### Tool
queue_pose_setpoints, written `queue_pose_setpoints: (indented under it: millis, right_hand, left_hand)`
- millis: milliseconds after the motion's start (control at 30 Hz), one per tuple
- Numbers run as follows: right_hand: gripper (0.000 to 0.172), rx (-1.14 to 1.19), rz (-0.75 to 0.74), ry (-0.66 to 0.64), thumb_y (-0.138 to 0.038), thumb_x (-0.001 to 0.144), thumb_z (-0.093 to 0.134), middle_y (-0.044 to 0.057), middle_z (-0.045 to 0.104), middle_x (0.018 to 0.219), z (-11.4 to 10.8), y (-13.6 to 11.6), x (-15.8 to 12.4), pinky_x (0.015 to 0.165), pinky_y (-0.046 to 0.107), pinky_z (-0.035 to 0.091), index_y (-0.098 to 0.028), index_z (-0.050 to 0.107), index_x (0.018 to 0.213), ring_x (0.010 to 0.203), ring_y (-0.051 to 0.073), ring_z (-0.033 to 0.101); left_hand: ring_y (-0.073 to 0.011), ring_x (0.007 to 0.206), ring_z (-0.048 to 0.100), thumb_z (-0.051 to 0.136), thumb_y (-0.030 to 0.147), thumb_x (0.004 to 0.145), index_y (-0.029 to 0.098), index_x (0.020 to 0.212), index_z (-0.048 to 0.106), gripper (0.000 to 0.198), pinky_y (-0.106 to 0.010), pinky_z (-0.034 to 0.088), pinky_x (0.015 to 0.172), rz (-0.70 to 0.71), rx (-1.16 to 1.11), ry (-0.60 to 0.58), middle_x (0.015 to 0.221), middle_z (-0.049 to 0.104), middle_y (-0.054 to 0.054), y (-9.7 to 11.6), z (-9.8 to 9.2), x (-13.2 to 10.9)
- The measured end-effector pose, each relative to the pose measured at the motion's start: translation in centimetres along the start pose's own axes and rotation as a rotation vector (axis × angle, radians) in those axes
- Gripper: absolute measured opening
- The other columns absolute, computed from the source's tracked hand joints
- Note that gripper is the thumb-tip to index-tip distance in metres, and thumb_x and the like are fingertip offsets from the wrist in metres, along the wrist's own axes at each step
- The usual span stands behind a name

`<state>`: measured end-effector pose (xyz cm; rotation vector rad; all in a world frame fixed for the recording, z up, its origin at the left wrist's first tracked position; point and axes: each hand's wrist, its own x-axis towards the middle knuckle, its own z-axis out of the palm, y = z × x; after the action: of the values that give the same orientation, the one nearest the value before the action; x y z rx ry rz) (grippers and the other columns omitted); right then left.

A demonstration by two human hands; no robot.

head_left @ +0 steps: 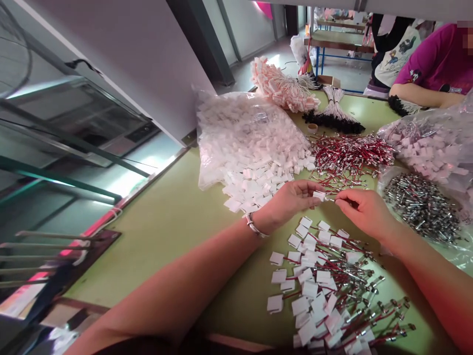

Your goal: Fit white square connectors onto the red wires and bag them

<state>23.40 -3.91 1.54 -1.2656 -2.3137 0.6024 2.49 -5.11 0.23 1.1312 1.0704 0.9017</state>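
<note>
Between thumb and fingers, my left hand (pixel 295 198) pinches a small white plastic connector housing (pixel 319 196). Facing it, my right hand (pixel 364 209) is closed in a pinch on a short thin wire lead (pixel 330 199), whose end meets the housing's right side. How far the lead sits inside cannot be made out. Below both hands lies a spread of white housings with red wires (pixel 320 278), their metal ends pointing right. Beyond my fingers is a heap of loose red wire leads (pixel 351 153).
A plastic bag (pixel 251 133) spills white housings left of centre. At right are a bag of small metal parts (pixel 421 207) and another bag of white pieces (pixel 428 143). Bundled white cables (pixel 284 86) lie at the back. A person in a purple shirt (pixel 436 64) sits across.
</note>
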Motion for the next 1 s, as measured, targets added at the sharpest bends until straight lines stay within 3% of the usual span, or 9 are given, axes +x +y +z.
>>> queue_pose_setpoints:
  millis: [167, 367, 500, 733, 900, 1000]
  right_hand:
    - [0.020, -0.023, -0.013, -0.039, -0.028, 0.089, 0.046, 0.002, 0.064, 0.068, 0.1, -0.4, -0.1, 0.060, 0.029, 0.036, -0.021, 0.062, 0.078, 0.063, 0.015, 0.053]
    - [0.027, 0.337, 0.231, -0.278, -0.029, 0.088, 0.045, -0.004, 0.045, 0.052, 0.2, -1.5, -0.2, 0.050, 0.026, 0.031, -0.021, 0.048, 0.062, 0.049, 0.010, 0.039]
    - [0.021, 0.510, 0.417, -0.352, -0.024, 0.086, 0.046, -0.006, 0.043, 0.052, 0.3, -1.8, -0.3, 0.045, 0.025, 0.027, -0.020, 0.054, 0.068, 0.045, 0.008, 0.034]
    - [0.019, 0.542, 0.486, -0.342, -0.023, 0.081, 0.052, -0.005, 0.043, 0.050, 0.1, -1.2, -0.2, 0.043, 0.024, 0.023, -0.019, 0.054, 0.062, 0.044, 0.008, 0.031]
    - [0.020, 0.444, 0.536, -0.300, -0.020, 0.079, 0.052, -0.006, 0.040, 0.049, 0.4, -0.9, 0.1, 0.043, 0.024, 0.020, -0.020, 0.050, 0.059, 0.043, 0.008, 0.029]
    - [0.019, 0.514, 0.569, -0.279, -0.018, 0.078, 0.050, -0.005, 0.040, 0.049, 0.8, -0.7, 0.2, 0.044, 0.025, 0.020, -0.020, 0.050, 0.060, 0.043, 0.008, 0.030]
  left_hand:
    - [-0.0067, 0.061, 0.054, 0.072, 0.019, 0.070, 0.016, 0.092, 0.066, 0.023, -0.021, 0.044, 0.059, 0.033, -0.075, -0.041, 0.070, 0.062, 0.003, -0.4, 0.0, 0.1]
    - [-0.0066, 0.060, 0.054, 0.071, 0.019, 0.069, 0.016, 0.088, 0.065, 0.020, -0.022, 0.047, 0.062, 0.064, -0.095, -0.029, 0.071, 0.062, 0.002, -0.6, 0.1, 0.2]
    - [-0.0072, 0.059, 0.056, 0.072, 0.021, 0.067, 0.016, 0.086, 0.067, 0.021, -0.021, 0.047, 0.057, 0.018, -0.017, -0.067, 0.067, 0.062, 0.003, -0.1, -0.1, 0.0]
    - [-0.0085, 0.057, 0.058, 0.071, 0.023, 0.067, 0.017, 0.089, 0.070, 0.023, -0.022, 0.051, 0.057, 0.026, 0.185, -0.127, 0.062, 0.062, 0.002, 0.1, -0.2, -0.1]
    - [-0.0079, 0.054, 0.056, 0.069, 0.019, 0.066, 0.016, 0.088, 0.071, 0.022, -0.022, 0.051, 0.055, 0.028, 0.209, -0.014, 0.058, 0.057, 0.004, -0.5, 0.7, -0.1]
    - [-0.0081, 0.055, 0.058, 0.070, 0.018, 0.065, 0.015, 0.090, 0.070, 0.025, -0.022, 0.053, 0.056, 0.015, 0.182, 0.006, 0.060, 0.057, 0.004, -0.7, 1.1, -0.1]
